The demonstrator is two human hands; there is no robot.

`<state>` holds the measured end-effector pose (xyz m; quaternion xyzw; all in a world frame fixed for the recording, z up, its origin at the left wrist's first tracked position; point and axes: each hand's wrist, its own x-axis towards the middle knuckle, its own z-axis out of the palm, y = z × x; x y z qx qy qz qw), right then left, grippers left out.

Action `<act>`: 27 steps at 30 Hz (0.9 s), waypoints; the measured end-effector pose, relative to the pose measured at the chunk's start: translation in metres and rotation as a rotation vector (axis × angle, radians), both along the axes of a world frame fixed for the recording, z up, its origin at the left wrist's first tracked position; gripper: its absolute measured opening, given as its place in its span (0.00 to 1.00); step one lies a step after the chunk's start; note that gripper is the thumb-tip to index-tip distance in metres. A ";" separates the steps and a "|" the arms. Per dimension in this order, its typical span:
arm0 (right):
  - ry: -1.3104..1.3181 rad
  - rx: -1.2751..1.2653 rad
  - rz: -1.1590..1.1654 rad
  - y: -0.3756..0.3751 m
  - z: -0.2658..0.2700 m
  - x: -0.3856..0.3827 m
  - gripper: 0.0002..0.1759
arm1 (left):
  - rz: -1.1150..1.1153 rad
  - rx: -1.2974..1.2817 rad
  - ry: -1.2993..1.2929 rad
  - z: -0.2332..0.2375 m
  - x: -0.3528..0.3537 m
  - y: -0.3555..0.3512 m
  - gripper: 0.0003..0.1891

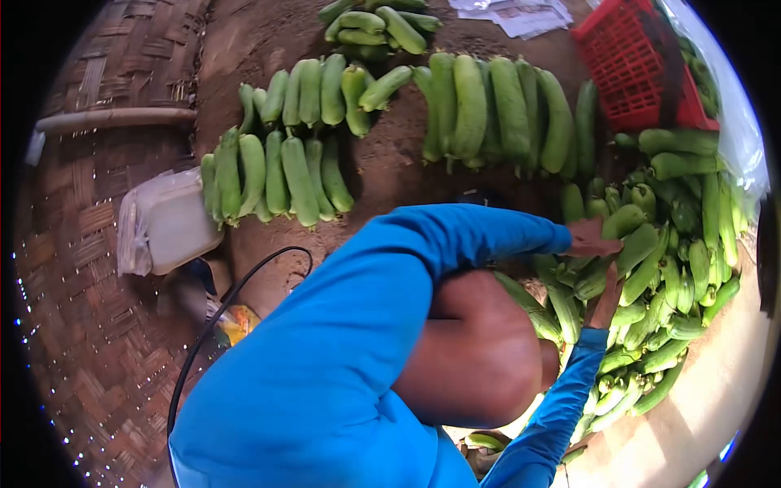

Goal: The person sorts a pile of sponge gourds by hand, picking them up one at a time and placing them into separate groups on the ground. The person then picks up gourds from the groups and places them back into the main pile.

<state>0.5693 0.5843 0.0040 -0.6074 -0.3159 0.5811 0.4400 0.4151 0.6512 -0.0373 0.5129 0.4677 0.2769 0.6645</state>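
Note:
My left hand (594, 238), at the end of a blue sleeve, lies over a heap of long green cucumbers (671, 281) at the right. Its fingers are stretched out and touch the cucumbers under them. My right hand (604, 302) is just below it, with its fingers extended up along the heap. A cucumber (593, 279) sits between the two hands, and a paler cucumber (637, 247) lies just beyond the fingertips. Neither hand is visibly wrapped around one. My bare knee (480, 350) partly hides the near side of the heap.
Cucumbers stand in rows (504, 114) at the top middle and more rows (277, 175) at the left. A small pile (382, 28) lies farther back. A red plastic crate (626, 65) is at the upper right, beside clear plastic sheeting (736, 98). At left are a white container (169, 220) and woven wall (89, 276).

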 end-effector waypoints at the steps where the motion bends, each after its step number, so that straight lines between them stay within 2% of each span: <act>1: 0.003 0.001 0.010 0.001 0.007 -0.013 0.34 | 0.049 0.017 0.044 0.014 -0.024 -0.002 0.46; 3: -0.108 -0.076 0.304 0.006 0.019 -0.043 0.36 | 0.091 -0.005 0.057 0.040 -0.085 -0.011 0.46; 4: -0.103 -0.068 0.322 0.010 0.030 -0.068 0.36 | 0.124 -0.033 0.070 0.051 -0.116 -0.020 0.45; 6: -0.169 -0.078 0.655 0.012 0.053 -0.131 0.37 | 0.307 -0.066 0.041 0.069 -0.178 -0.050 0.41; 7: -0.164 -0.084 0.793 0.014 0.056 -0.160 0.37 | 0.423 -0.004 0.020 0.069 -0.203 -0.068 0.38; 8: -0.158 -0.082 0.930 0.019 0.058 -0.190 0.38 | 0.536 0.066 0.000 0.063 -0.227 -0.086 0.35; 10: -0.187 -0.097 1.104 0.025 0.048 -0.245 0.37 | 0.742 0.129 0.118 0.047 -0.268 -0.124 0.32; 12: -0.064 -0.179 1.277 0.036 0.023 -0.292 0.35 | 0.751 0.121 -0.146 0.052 -0.303 -0.148 0.32; 14: -0.047 -0.234 1.423 0.033 0.004 -0.341 0.37 | 0.953 -0.012 -0.245 0.013 -0.330 -0.169 0.32; 16: 0.024 -0.269 1.451 0.022 -0.024 -0.376 0.37 | 1.066 -0.155 -0.148 -0.033 -0.361 -0.194 0.30; 17: 0.114 -0.330 1.484 0.017 -0.045 -0.385 0.37 | 1.063 -0.149 -0.141 -0.048 -0.372 -0.205 0.30; 18: 0.206 -0.392 1.509 0.013 -0.073 -0.392 0.37 | 1.085 -0.183 0.003 -0.061 -0.380 -0.215 0.32; 19: 0.157 -0.407 1.551 0.008 -0.110 -0.395 0.37 | 1.100 -0.217 0.151 -0.071 -0.386 -0.224 0.35; 20: 0.175 -0.406 1.533 0.005 -0.132 -0.395 0.37 | 1.080 -0.219 0.165 -0.080 -0.390 -0.231 0.35; 22: 0.373 -0.147 1.840 -0.002 -0.163 -0.388 0.35 | 1.039 -0.299 0.488 -0.094 -0.391 -0.243 0.36; 23: 0.288 -0.139 1.937 -0.006 -0.173 -0.390 0.34 | 1.016 -0.302 0.494 -0.094 -0.391 -0.245 0.36; 24: 0.293 -0.139 1.916 -0.010 -0.184 -0.394 0.34 | 1.018 -0.315 0.598 -0.093 -0.392 -0.244 0.32; 25: 0.415 -0.378 1.813 -0.019 -0.195 -0.397 0.34 | 1.009 -0.328 0.701 -0.091 -0.393 -0.246 0.29; 26: 0.534 -0.606 1.676 -0.024 -0.201 -0.399 0.34 | 0.999 -0.245 0.724 -0.110 -0.400 -0.258 0.29; 27: 0.532 -0.725 1.622 -0.023 -0.198 -0.398 0.34 | 0.952 -0.152 0.723 -0.133 -0.406 -0.264 0.30</act>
